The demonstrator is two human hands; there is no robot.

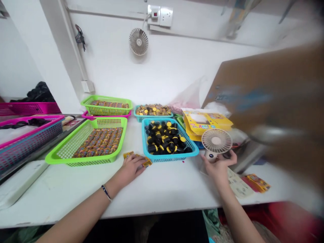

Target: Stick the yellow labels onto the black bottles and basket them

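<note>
My left hand [129, 168] lies palm down on the table with its fingers stretched over a yellow printed label strip [147, 162]. Both ends of the strip show beside the fingers; its middle is hidden. A small white fan [217, 141] is in my right hand [219, 167], whose fingers close around its base below the round grille. Just beyond my left hand stands a blue basket [172, 157] of black cylinders with yellow caps. To its left, a green basket [58, 157] holds rows of small label-wrapped cylinders.
Behind stand another green basket [106, 110] and a light-blue basket [140, 118] with more pieces. Yellow printed boxes [199, 123] lie behind the fan. More yellow labels [259, 182] lie at right, beside a large brown board [265, 87]. A second fan [138, 42] hangs on the wall.
</note>
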